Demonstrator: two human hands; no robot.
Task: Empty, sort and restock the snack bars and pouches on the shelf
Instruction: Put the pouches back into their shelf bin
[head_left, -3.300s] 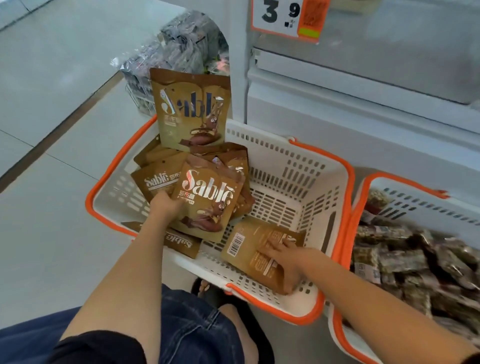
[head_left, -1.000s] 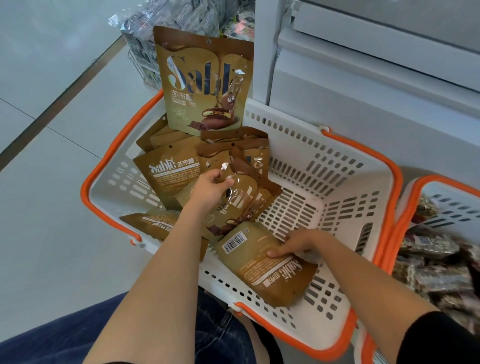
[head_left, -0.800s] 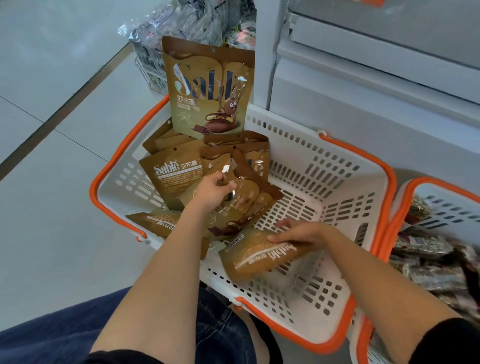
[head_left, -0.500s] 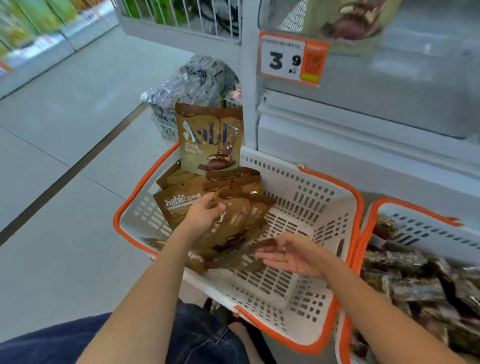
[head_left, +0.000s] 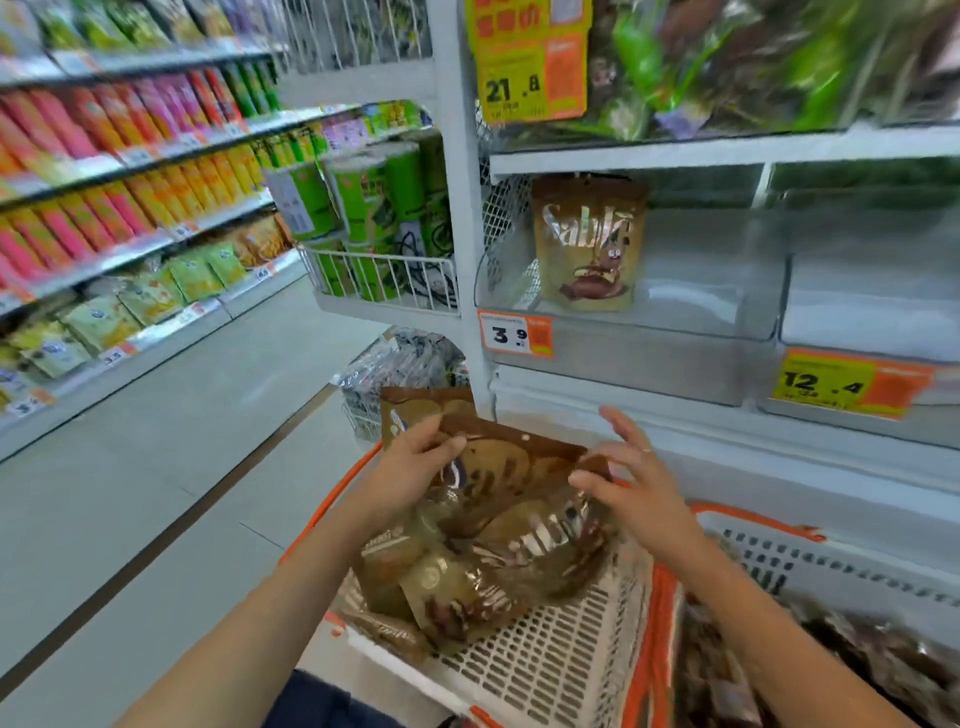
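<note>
Restocking looked barely begun, judged by the shelf (head_left: 727, 322): its clear-fronted bay was almost bare, with a single pouch (head_left: 587, 244) standing upright at the bay's left end, above the 3.9 price tag (head_left: 514, 335). The bay to the right of it, above the 12.4 tag (head_left: 841, 382), seemed empty, though blur made that uncertain. Below the shelf, the white basket (head_left: 561, 654) with orange rim held the rest of the brown pouches, so emptying seemed done for these and nearly all refilling remained. Right of that basket and touching it, a second basket (head_left: 831, 566) held dark wrapped bars (head_left: 852, 670), not yet returned to any shelf. Just above the white basket, a fanned bundle (head_left: 498, 499) of several pouches was lifted toward the shelf. The left hand (head_left: 410, 467) gripped the bundle's left edge, thumb over the top. The right hand (head_left: 634, 483) steadied its right edge with fingers spread; whether it truly pinched the bundle I could not tell.
</note>
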